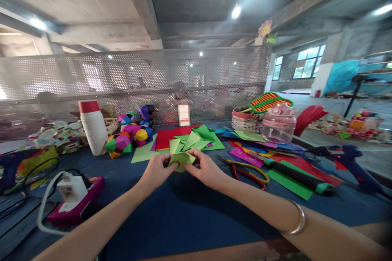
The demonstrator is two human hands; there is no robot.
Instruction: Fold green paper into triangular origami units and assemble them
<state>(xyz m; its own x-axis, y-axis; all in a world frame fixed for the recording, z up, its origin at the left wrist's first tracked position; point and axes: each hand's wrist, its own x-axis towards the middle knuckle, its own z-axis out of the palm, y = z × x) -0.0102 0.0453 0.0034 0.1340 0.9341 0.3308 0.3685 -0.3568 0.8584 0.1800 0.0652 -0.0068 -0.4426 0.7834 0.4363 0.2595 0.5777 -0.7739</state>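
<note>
Between my two hands is a small folded piece of light green paper [181,162], raised above the blue table. My left hand [159,171] pinches its left side, thumb in front. On the right side, the thumb and fingers of my right hand [207,168] grip the same paper. Just behind it lies a loose heap of folded green paper pieces [196,139], partly over red sheets [163,138]. Right of my right hand are scissors [249,171] with yellow and red handles and a black-and-green utility knife [297,176].
Far left stand stacked white paper cups [93,130] beside colourful paper balls [131,132]. A purple power strip [76,204] with cables sits front left. To the right are a clear pink-lidded bottle [279,124], a woven basket [245,119] and a blue glue gun [352,165]. A perforated screen [122,77] borders the back.
</note>
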